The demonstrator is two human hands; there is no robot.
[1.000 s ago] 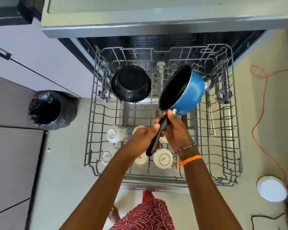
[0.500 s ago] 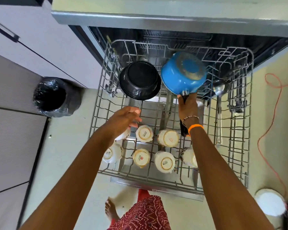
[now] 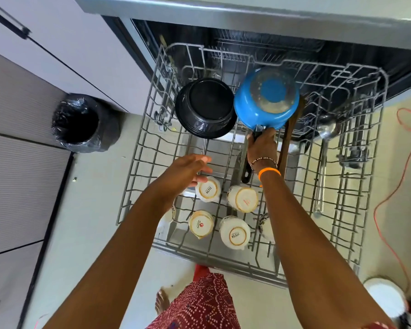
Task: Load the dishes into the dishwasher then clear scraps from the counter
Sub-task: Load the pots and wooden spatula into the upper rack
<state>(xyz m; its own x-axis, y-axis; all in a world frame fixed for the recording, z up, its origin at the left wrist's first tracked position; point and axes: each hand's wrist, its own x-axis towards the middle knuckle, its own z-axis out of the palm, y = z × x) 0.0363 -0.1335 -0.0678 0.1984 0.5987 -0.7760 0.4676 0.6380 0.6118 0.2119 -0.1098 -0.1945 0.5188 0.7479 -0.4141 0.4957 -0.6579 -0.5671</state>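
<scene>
Blue saucepan [image 3: 266,100] handle in right hand [image 3: 261,148]

"SISTA" on 2 upturned cup bases [image 3: 208,189], [image 3: 235,236], rest unreadable

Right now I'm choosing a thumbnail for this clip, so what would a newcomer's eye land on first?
The bright blue saucepan, upside down at the back of the pulled-out dishwasher rack, its black handle gripped by the right hand. Beside it on the left sits an upturned black pot. Nearer the person, white cups stand bottom-up, with the left hand open above them.
</scene>
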